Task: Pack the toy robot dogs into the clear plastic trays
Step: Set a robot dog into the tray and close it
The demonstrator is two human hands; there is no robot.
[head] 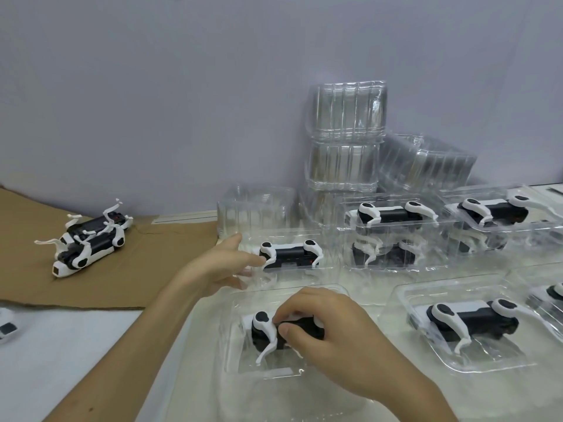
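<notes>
My right hand grips a black and white toy robot dog lying in a clear plastic tray near the front. My left hand reaches forward with fingers spread, its fingertips touching the left edge of another tray that holds a dog. Two loose dogs lie in a pile on the brown cardboard at the left.
Several filled trays sit to the right, one at the front and two stacked pairs behind. A pile of clear trays stands against the wall. Part of another dog shows at the left edge.
</notes>
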